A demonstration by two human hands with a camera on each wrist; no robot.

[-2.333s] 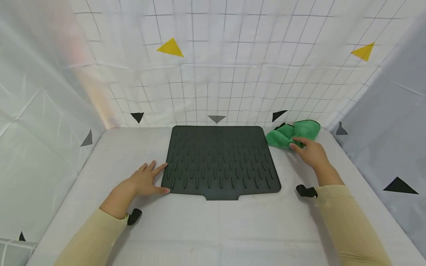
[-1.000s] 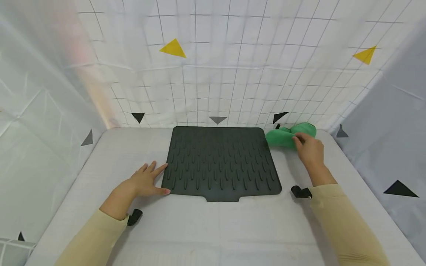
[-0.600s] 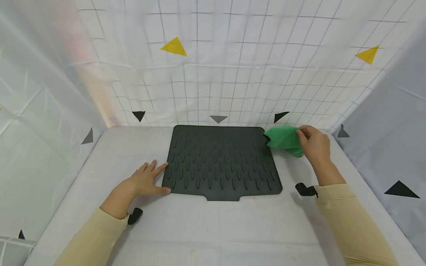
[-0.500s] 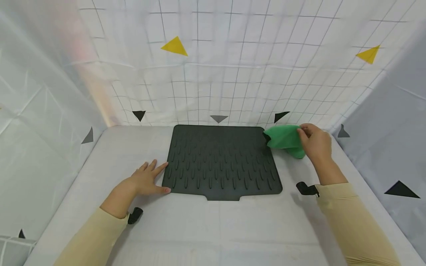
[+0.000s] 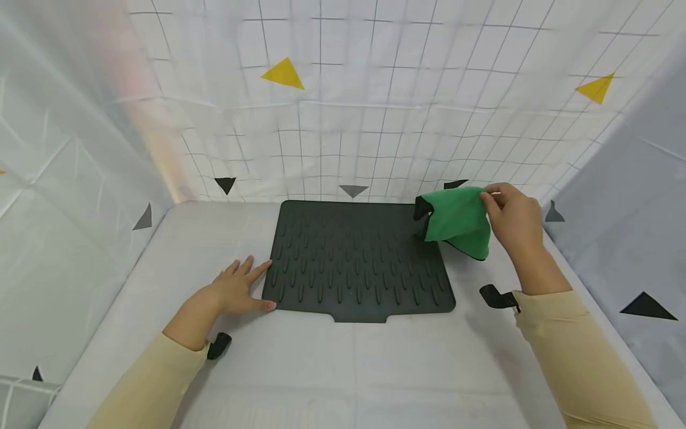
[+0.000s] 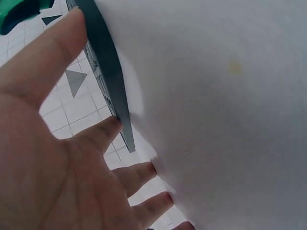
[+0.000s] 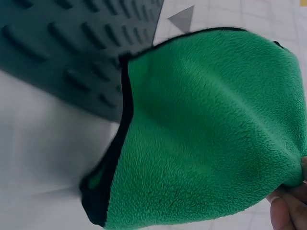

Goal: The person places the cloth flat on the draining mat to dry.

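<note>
In the head view, the right hand point(image 5: 514, 219) pinches one upper corner of the green fleece cloth with black edging point(image 5: 457, 221) between thumb and curled fingers point(image 5: 495, 194); the cloth hangs lifted above the far right corner of the dark grey ribbed rubber mat point(image 5: 356, 257), which lies flat on the white tabletop point(image 5: 343, 369); the left hand point(image 5: 231, 291) rests flat on the tabletop with fingers straight and slightly spread, its forefinger and thumb touching the left edge of the mat; both arms wear beige sleeves point(image 5: 576, 357); white gridded sheets with yellow and black triangles point(image 5: 283, 72) stand around the tabletop.

In the left wrist view, the left hand point(image 6: 57, 158) is seen from close, fingers point(image 6: 139, 173) extended and apart on the tabletop point(image 6: 225, 96); the edge of the mat point(image 6: 108, 67) runs just beside the forefinger.

In the right wrist view, the cloth point(image 7: 206, 139) fills most of the frame, draped loose; a fingertip point(image 7: 288, 213) grips its lower right corner; the mat point(image 7: 72, 48) lies behind it.
</note>
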